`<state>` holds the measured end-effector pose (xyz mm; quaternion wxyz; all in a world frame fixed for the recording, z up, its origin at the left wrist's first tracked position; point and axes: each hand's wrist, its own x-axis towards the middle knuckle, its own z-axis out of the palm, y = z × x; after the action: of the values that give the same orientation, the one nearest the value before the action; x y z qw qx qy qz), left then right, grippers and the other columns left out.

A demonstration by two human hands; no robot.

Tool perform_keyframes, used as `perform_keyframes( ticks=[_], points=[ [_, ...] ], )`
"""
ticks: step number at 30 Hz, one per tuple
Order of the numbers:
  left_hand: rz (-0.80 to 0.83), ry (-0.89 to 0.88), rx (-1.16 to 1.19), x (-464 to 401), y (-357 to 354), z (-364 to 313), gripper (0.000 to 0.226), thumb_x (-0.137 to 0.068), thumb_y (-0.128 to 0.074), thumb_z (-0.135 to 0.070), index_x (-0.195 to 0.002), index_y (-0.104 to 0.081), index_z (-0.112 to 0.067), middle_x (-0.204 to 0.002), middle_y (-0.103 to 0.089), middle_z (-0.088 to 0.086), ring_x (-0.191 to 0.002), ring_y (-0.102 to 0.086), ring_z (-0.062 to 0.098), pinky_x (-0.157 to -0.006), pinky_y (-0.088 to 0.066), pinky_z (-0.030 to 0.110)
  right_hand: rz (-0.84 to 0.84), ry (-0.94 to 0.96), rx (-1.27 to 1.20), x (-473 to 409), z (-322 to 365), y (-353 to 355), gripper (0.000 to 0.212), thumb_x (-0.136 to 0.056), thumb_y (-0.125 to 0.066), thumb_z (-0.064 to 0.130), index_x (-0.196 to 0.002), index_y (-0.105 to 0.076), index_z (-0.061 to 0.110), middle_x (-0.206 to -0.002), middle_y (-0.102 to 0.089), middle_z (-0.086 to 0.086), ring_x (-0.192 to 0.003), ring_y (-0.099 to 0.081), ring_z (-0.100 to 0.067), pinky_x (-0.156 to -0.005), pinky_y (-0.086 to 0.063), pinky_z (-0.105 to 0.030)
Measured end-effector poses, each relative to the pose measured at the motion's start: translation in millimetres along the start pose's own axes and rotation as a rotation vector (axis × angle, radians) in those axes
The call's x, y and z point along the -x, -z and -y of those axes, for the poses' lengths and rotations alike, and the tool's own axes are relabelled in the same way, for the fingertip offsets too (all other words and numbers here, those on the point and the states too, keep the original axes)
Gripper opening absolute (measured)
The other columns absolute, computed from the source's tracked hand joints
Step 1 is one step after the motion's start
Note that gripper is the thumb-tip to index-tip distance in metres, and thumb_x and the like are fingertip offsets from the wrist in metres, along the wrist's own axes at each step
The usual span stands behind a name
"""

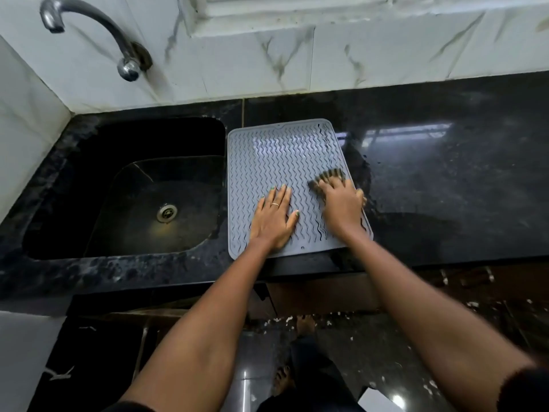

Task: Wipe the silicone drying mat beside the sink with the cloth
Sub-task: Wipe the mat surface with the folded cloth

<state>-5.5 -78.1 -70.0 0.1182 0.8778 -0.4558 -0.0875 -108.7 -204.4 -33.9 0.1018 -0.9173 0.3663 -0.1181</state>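
Note:
A grey silicone drying mat [279, 156] with wavy ridges lies on the black counter just right of the sink [124, 188]. My left hand [274, 217] rests flat on the mat's near left part, fingers straight, a ring on one finger. My right hand [341, 203] presses a dark cloth [328, 176] onto the mat near its right edge. Only the cloth's far edge shows beyond my fingertips; the rest is hidden under the hand.
A curved metal tap [89, 28] juts from the marble wall above the sink. The glossy black counter [445, 179] stretches to the right. The mat's near edge sits close to the counter's front edge [297, 263]. My feet and the floor show below.

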Motion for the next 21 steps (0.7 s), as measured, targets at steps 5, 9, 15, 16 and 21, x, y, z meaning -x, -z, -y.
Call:
perform_keyframes(
  ticks=[5, 9, 15, 16, 21],
  points=[
    [-0.013, 0.001, 0.025, 0, -2, 0, 0.063, -0.099, -0.019, -0.052, -0.152, -0.001, -0.025, -0.161, 0.000, -0.003, -0.149, 0.003, 0.015, -0.120, 0.003, 0.037, -0.148, -0.025, 0.036, 93, -8, 8, 0.037, -0.069, -0.064, -0.004, -0.102, -0.070, 0.012, -0.101, -0.069, -0.006, -0.092, -0.057, -0.031, -0.076, -0.044, -0.046],
    [-0.130, 0.022, 0.063, -3, 4, 2, 0.059, -0.097, -0.027, -0.053, -0.149, -0.027, -0.026, -0.156, -0.028, -0.005, -0.143, -0.023, 0.017, -0.113, -0.018, 0.039, -0.066, -0.027, 0.014, 100, -10, 29, 0.031, -0.066, -0.061, -0.004, -0.088, -0.073, 0.014, -0.088, -0.069, -0.002, -0.084, -0.058, -0.026, -0.071, -0.044, -0.038],
    [-0.297, 0.060, 0.175, -45, 27, 12, 0.038, -0.094, -0.036, -0.043, -0.121, -0.056, -0.026, -0.124, -0.055, -0.004, -0.113, -0.047, 0.016, -0.089, -0.029, 0.030, -0.080, -0.435, -0.689, 20, -6, 55, 0.041, -0.074, -0.046, -0.004, -0.089, -0.072, 0.024, -0.068, -0.069, 0.001, -0.056, -0.065, -0.019, -0.053, -0.058, -0.040],
    [-0.290, 0.059, 0.168, -59, 30, 14, 0.036, -0.095, -0.038, -0.041, -0.123, -0.055, -0.025, -0.126, -0.054, -0.003, -0.114, -0.047, 0.017, -0.090, -0.029, 0.030, -0.096, -0.421, -0.733, -1, -2, 54, 0.042, -0.075, -0.044, -0.005, -0.090, -0.071, 0.024, -0.076, -0.069, -0.002, -0.061, -0.066, -0.023, -0.055, -0.058, -0.044],
    [-0.170, 0.088, 0.163, -128, 38, 24, 0.046, -0.098, -0.036, -0.036, -0.142, -0.039, -0.023, -0.150, -0.038, 0.000, -0.137, -0.032, 0.019, -0.112, -0.025, 0.040, -0.166, -0.292, -0.669, -105, 28, 28, 0.043, -0.081, -0.045, -0.004, -0.114, -0.066, 0.015, -0.120, -0.061, -0.008, -0.109, -0.052, -0.032, -0.094, -0.045, -0.049]
  ],
)
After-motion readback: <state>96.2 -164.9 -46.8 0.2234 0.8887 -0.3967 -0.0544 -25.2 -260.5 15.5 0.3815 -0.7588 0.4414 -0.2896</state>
